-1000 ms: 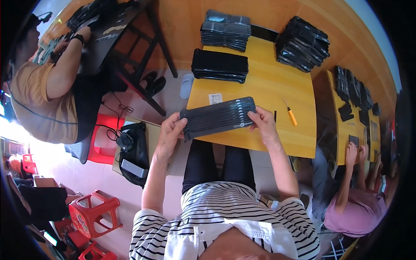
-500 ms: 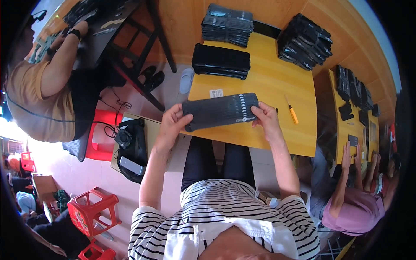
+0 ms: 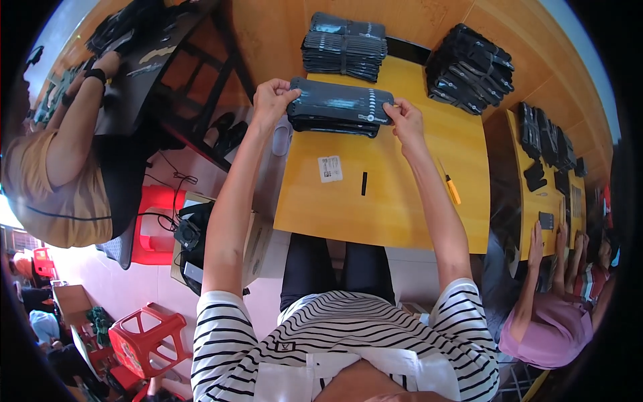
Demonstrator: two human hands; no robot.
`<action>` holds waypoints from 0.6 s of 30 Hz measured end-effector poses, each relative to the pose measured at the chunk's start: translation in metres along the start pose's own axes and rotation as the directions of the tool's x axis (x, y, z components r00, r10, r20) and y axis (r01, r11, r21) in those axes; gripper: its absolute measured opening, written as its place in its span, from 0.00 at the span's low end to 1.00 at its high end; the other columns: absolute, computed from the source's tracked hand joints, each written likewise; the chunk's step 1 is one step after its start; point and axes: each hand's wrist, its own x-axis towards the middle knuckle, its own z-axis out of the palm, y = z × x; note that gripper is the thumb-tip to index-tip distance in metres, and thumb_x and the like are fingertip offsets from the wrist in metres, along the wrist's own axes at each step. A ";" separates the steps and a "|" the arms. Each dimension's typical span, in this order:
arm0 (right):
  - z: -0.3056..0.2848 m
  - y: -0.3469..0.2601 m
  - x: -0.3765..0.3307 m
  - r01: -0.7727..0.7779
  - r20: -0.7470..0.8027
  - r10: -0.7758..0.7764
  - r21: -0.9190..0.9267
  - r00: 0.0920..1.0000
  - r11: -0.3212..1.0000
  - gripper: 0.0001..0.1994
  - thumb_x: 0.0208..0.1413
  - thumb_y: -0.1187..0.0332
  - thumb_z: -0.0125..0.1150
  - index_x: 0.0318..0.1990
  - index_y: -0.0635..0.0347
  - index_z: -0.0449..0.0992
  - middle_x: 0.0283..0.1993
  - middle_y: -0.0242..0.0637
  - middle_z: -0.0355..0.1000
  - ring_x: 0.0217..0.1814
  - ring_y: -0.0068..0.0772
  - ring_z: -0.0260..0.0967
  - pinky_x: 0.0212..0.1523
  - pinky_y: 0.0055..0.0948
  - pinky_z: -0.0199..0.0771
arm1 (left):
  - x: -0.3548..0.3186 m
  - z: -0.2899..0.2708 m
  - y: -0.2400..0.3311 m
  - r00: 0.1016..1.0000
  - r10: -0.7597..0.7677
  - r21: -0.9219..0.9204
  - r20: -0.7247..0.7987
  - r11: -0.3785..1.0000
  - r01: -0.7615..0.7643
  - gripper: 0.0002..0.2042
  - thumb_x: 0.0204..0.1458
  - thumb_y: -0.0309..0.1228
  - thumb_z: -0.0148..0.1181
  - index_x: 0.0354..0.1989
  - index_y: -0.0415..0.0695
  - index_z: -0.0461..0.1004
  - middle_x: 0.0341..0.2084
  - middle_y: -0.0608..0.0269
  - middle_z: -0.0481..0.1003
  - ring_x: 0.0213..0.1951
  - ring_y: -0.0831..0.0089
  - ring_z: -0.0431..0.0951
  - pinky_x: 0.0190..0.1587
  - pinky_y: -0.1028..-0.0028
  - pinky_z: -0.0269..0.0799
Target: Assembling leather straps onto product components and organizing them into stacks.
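A flat, black rectangular pouch (image 3: pixel 338 102) with white moon-like shapes printed near its right end is stretched between my two hands. My left hand (image 3: pixel 272 104) pinches its left end, fingers behind and thumb in front. At the other end, the right edge is gripped by my right hand (image 3: pixel 406 122). Directly beneath lies a low pile of similar black pouches (image 3: pixel 335 127), mostly covered by the held one. I cannot tell whether the held pouch touches the pile. Nearer me on the yellow table (image 3: pixel 315 211) are a white label (image 3: pixel 329 169) and a short black strip (image 3: pixel 364 184).
Banded black stacks stand at the back left (image 3: pixel 343 53) and back right (image 3: pixel 471 70) of the table. A yellow-handled tool with a thin shaft (image 3: pixel 453 189) lies right of my right forearm. People work at tables on both sides. Red stools (image 3: pixel 144 338) stand at lower left.
Both hands have carried the pouch away from me, from the table's near part to over the low pile. The black strip on the table has come into view.
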 end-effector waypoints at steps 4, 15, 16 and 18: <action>0.004 0.020 0.028 0.062 -0.019 -0.063 -0.065 0.998 0.996 0.11 0.52 0.66 0.60 0.41 0.60 0.74 0.23 0.25 0.66 0.24 0.15 0.60 0.22 0.18 0.56 | 0.022 0.006 -0.008 0.996 0.021 0.129 -0.084 0.992 -0.010 0.07 0.44 0.29 0.65 0.29 0.40 0.74 0.17 0.72 0.72 0.18 0.85 0.67 0.18 0.82 0.60; 0.016 0.041 0.036 -0.037 -0.147 -0.042 -0.497 0.988 0.867 0.19 0.45 0.62 0.65 0.46 0.56 0.73 0.24 0.35 0.71 0.30 0.34 0.70 0.34 0.33 0.69 | 0.029 0.016 -0.034 0.988 -0.029 0.404 -0.154 0.910 0.089 0.17 0.37 0.33 0.68 0.36 0.39 0.75 0.31 0.57 0.78 0.37 0.64 0.78 0.42 0.68 0.70; 0.018 0.042 0.037 -0.056 -0.154 -0.025 -0.498 0.988 0.865 0.20 0.44 0.62 0.66 0.46 0.55 0.73 0.24 0.35 0.71 0.30 0.34 0.70 0.35 0.34 0.69 | 0.029 0.018 -0.034 0.982 -0.051 0.381 -0.180 0.917 0.118 0.17 0.37 0.33 0.68 0.36 0.39 0.74 0.32 0.57 0.78 0.38 0.63 0.78 0.42 0.68 0.70; 0.017 0.043 0.038 -0.063 -0.157 -0.015 -0.482 0.988 0.874 0.20 0.44 0.61 0.66 0.45 0.56 0.73 0.25 0.35 0.71 0.31 0.34 0.70 0.35 0.34 0.69 | 0.030 0.019 -0.034 0.976 -0.075 0.359 -0.205 0.922 0.147 0.17 0.37 0.33 0.68 0.36 0.40 0.74 0.33 0.57 0.78 0.39 0.62 0.78 0.43 0.68 0.70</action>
